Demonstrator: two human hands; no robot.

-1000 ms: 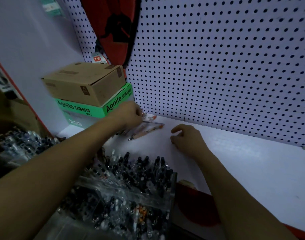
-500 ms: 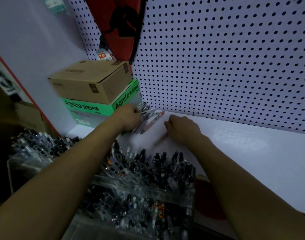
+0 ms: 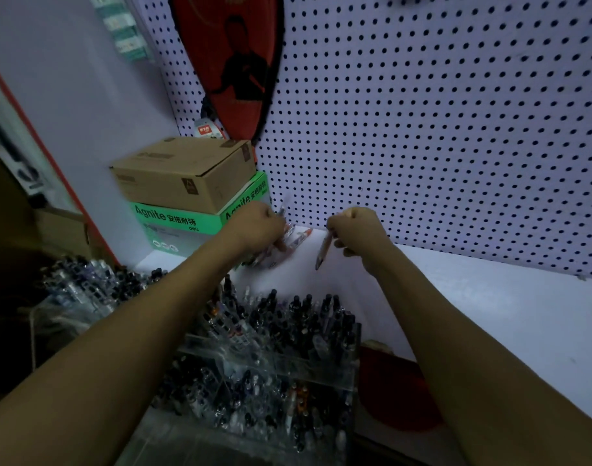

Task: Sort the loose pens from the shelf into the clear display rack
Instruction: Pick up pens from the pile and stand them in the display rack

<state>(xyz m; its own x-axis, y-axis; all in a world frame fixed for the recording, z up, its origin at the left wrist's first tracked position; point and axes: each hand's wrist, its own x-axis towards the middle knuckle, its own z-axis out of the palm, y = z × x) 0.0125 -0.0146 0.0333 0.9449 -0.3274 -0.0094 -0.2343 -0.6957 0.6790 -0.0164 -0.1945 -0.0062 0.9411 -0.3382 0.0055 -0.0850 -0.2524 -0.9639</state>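
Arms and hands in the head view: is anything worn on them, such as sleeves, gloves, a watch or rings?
Nothing worn shows. Both forearms are bare along their whole visible length, with no sleeve edge in frame. The left hand and right hand have no gloves, and no watch, band or ring is visible. The light is dim, so a thin ring could go unseen.

You see a clear glossy plastic rack (image 3: 321,373), a matt brown cardboard box (image 3: 187,176), and a smooth white shelf (image 3: 489,307).

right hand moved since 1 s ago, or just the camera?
Yes. The right hand was flat on the white shelf; now it is lifted off it, holding one pen nearer the pegboard.
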